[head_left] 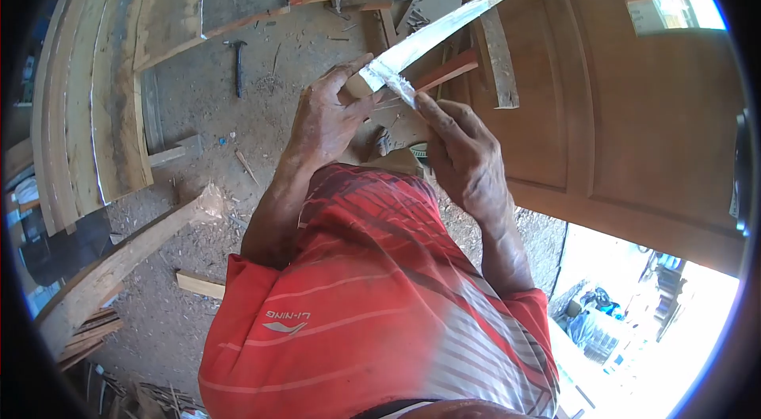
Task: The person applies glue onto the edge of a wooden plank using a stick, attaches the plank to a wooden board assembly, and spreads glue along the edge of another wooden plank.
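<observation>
A long narrow wooden strip (448, 29) stretches up and away to the right, its upper face smeared with a white paste. My left hand (326, 119) grips the near end, fingers wrapped around it. In my right hand (468, 145), thumb and forefinger pinch a small flat stick (402, 89) coated in the same white paste. The stick's tip touches the strip close to its near end. Whether the stick is a plain sliver of wood or a made spreader, I cannot tell under the coating.
Wide planks (170, 7) with white lines along their joints lie at upper left. A hammer (239, 68) rests on the shaving-strewn floor. To the right stands a brown panelled door (610, 102). An upright board (495, 54) is behind the strip, and a thick timber (135, 256) lies lower left.
</observation>
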`<state>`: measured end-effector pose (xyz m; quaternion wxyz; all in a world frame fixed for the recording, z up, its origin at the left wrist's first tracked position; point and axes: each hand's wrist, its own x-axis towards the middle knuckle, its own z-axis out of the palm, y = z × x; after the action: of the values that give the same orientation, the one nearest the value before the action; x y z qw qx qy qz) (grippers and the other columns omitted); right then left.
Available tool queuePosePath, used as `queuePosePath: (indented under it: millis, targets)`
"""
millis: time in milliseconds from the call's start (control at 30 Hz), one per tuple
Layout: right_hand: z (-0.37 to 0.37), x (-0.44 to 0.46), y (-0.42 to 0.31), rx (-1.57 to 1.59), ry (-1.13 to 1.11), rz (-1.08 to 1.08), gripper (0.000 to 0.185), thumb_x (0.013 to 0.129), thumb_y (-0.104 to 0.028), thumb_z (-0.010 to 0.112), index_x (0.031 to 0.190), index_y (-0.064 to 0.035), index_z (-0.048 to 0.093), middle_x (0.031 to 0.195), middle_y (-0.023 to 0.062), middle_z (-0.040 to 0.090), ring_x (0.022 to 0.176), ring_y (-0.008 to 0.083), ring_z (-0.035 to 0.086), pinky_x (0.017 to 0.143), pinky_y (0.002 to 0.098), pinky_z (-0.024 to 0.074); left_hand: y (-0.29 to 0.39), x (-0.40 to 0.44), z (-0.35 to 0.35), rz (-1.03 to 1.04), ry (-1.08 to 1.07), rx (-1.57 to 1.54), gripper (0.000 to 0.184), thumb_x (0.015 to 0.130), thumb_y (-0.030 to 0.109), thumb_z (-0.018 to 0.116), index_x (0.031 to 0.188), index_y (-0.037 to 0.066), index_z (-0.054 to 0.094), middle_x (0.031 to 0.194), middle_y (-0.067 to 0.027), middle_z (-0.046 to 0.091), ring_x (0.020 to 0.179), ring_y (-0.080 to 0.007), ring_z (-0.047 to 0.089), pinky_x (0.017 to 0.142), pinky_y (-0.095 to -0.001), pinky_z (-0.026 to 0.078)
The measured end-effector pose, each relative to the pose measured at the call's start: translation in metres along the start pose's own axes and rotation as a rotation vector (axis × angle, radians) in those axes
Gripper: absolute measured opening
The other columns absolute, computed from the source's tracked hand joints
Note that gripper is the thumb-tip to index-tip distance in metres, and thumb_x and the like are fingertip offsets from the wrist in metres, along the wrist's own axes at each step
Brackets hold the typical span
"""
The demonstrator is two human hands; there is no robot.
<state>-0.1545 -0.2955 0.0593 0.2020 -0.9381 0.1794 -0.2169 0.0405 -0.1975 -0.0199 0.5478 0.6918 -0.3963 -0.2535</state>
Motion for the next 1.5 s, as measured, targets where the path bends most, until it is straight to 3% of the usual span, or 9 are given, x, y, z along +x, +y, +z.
queuePosePath:
  millis: [233, 333, 400, 533, 900, 1233, 1333, 1433, 1500]
  targets:
    - [-0.002, 0.02, 0.077, -0.172, 0.088, 0.117, 0.037, 0.095, 0.0, 0.065, 0.132, -0.0044, 0.067, 0.109, 0.0191, 0.07, 0.092, 0.034, 0.072, 0.076, 0.0408, 0.0569, 0.005, -0.001, 0.0, -0.03, 0.027, 0.021, 0.046, 0.089, 0.018, 0.08, 0.13, 0.002, 0.068, 0.088, -0.0046, 0.07, 0.071, -0.0075, 0.059, 0.066, -0.0273, 0.051]
    - [-0.011, 0.024, 0.065, -0.058, 0.044, 0.169, 0.045, 0.09, 0.003, 0.064, 0.135, -0.0012, 0.061, 0.108, 0.0195, 0.068, 0.095, 0.0361, 0.068, 0.081, 0.0435, 0.0572, 0.003, 0.0, -0.001, -0.035, 0.034, 0.054, 0.045, 0.089, 0.017, 0.08, 0.129, 0.0, 0.067, 0.09, -0.0054, 0.071, 0.073, -0.0073, 0.059, 0.067, -0.0267, 0.051]
    - [-0.007, 0.022, 0.043, -0.061, 0.043, -0.057, 0.049, 0.087, 0.003, 0.066, 0.135, -0.0007, 0.061, 0.106, 0.0186, 0.067, 0.092, 0.0338, 0.067, 0.079, 0.0426, 0.0571, -0.001, 0.0, 0.002, -0.051, 0.049, 0.024, 0.044, 0.09, 0.015, 0.08, 0.129, -0.001, 0.067, 0.089, -0.0043, 0.07, 0.073, -0.0069, 0.059, 0.066, -0.0256, 0.05]
    - [0.006, 0.005, 0.027, -0.049, -0.037, -0.199, 0.055, 0.083, 0.001, 0.069, 0.137, -0.0022, 0.06, 0.113, 0.0147, 0.065, 0.088, 0.0291, 0.065, 0.079, 0.0398, 0.0568, 0.002, 0.0, -0.002, -0.203, -0.036, -0.025, 0.046, 0.09, 0.009, 0.076, 0.135, 0.002, 0.064, 0.126, -0.0162, 0.07, 0.113, -0.0215, 0.069, 0.093, -0.0351, 0.057]
    - [-0.015, 0.039, 0.168, -0.273, 0.051, 0.202, 0.039, 0.095, -0.001, 0.06, 0.134, -0.0074, 0.062, 0.105, 0.0171, 0.067, 0.092, 0.0355, 0.067, 0.079, 0.0451, 0.0555, -0.001, 0.0, 0.004, -0.226, 0.03, -0.101, 0.044, 0.092, -0.001, 0.073, 0.135, 0.0, 0.062, 0.128, -0.0135, 0.068, 0.115, -0.0178, 0.066, 0.096, -0.0321, 0.056]
    - [-0.029, 0.059, 0.226, -0.15, 0.121, 0.24, 0.027, 0.1, -0.01, 0.058, 0.126, -0.0037, 0.066, 0.11, 0.0221, 0.07, 0.099, 0.0436, 0.068, 0.081, 0.0475, 0.0553, -0.005, 0.0, 0.005, -0.253, 0.051, -0.163, 0.045, 0.092, -0.004, 0.072, 0.135, 0.0, 0.062, 0.133, -0.0121, 0.066, 0.121, -0.0189, 0.063, 0.099, -0.0338, 0.055]
    - [-0.038, 0.069, 0.227, -0.01, 0.047, 0.198, 0.026, 0.099, -0.009, 0.059, 0.124, -0.0029, 0.066, 0.109, 0.0217, 0.071, 0.098, 0.0437, 0.069, 0.081, 0.0467, 0.0556, -0.015, -0.002, 0.007, -0.181, 0.104, -0.143, 0.04, 0.093, 0.007, 0.076, 0.131, -0.001, 0.066, 0.111, -0.0032, 0.071, 0.097, -0.0084, 0.063, 0.085, -0.0264, 0.052]
    - [-0.038, 0.066, 0.202, 0.048, -0.028, 0.179, 0.028, 0.097, -0.006, 0.062, 0.124, -0.0028, 0.066, 0.107, 0.0204, 0.072, 0.096, 0.0415, 0.07, 0.079, 0.0453, 0.0562, -0.009, 0.0, 0.005, -0.247, 0.056, -0.145, 0.045, 0.09, -0.007, 0.071, 0.134, 0.0, 0.063, 0.135, -0.0131, 0.065, 0.124, -0.0201, 0.062, 0.106, -0.0361, 0.051]
    - [-0.035, 0.061, 0.186, 0.058, -0.04, 0.104, 0.03, 0.095, -0.004, 0.064, 0.125, -0.0032, 0.066, 0.106, 0.0193, 0.072, 0.094, 0.039, 0.071, 0.078, 0.0439, 0.0567, -0.006, 0.001, 0.005, -0.232, 0.058, -0.153, 0.045, 0.09, -0.008, 0.071, 0.134, 0.0, 0.064, 0.135, -0.0133, 0.065, 0.126, -0.02, 0.062, 0.107, -0.0361, 0.051]
